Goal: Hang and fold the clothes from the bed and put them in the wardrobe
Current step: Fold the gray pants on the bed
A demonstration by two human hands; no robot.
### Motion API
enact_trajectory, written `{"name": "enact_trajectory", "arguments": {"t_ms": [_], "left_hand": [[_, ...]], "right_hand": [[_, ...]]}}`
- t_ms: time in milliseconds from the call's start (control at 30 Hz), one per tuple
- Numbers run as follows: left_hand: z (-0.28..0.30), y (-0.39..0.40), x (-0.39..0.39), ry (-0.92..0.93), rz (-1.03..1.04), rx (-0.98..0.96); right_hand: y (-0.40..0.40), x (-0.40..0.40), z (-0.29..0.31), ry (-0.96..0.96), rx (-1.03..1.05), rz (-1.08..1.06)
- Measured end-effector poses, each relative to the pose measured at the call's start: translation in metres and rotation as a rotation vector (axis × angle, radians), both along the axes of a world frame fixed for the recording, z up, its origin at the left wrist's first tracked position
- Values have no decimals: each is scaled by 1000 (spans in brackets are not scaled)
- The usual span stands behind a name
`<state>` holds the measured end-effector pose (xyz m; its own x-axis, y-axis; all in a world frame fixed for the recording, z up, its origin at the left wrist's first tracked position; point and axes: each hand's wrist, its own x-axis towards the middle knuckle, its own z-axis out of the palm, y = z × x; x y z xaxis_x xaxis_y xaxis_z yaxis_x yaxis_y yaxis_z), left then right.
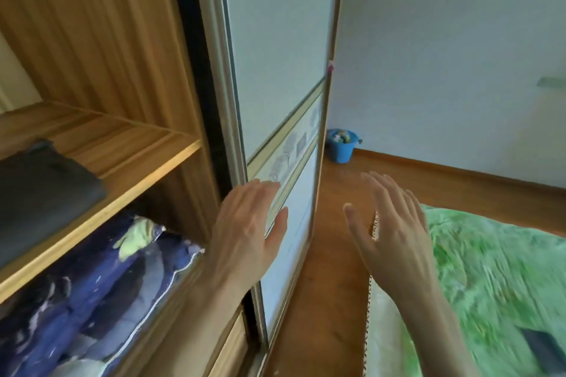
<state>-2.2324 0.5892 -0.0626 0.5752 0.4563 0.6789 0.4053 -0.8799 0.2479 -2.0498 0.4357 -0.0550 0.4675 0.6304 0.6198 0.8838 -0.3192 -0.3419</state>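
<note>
The wooden wardrobe [122,138] stands open on the left, its pale sliding door [275,70] pushed to the right of the opening. A folded dark grey garment [39,193] lies on the wardrobe shelf. Below that shelf sits a clear bag of blue and purple bedding [92,294]. My left hand [245,232] is open, fingers spread, in front of the door's lower edge. My right hand [395,229] is open and empty above the floor, beside the bed with its green fuzzy cover [490,278]. A dark item [539,343] lies on the bed at the lower right, blurred.
A strip of wooden floor [330,269] runs between wardrobe and bed. A blue bucket [341,145] with things in it stands in the far corner by the white wall. The bed's pale edge with stitching [367,315] borders the floor strip.
</note>
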Motion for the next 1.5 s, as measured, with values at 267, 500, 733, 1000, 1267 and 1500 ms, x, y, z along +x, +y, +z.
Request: {"name": "enact_trajectory", "arguments": {"t_ms": [267, 500, 733, 1000, 1267, 1500], "left_hand": [[-7, -1, 104, 103, -93, -27], [-10, 1, 205, 138, -134, -14], [-20, -25, 312, 149, -272, -52], [-48, -88, 406, 240, -643, -12], [-90, -166, 486, 299, -1031, -82], [-121, -215, 539, 370, -1332, -57]], "right_hand": [[-28, 75, -21, 64, -51, -190], [-31, 156, -46, 132, -63, -299], [-71, 220, -62, 151, -106, -433], [-154, 237, -82, 211, -116, -781], [-236, 217, -87, 301, -114, -1241], [-263, 184, -99, 408, -64, -1598]]}}
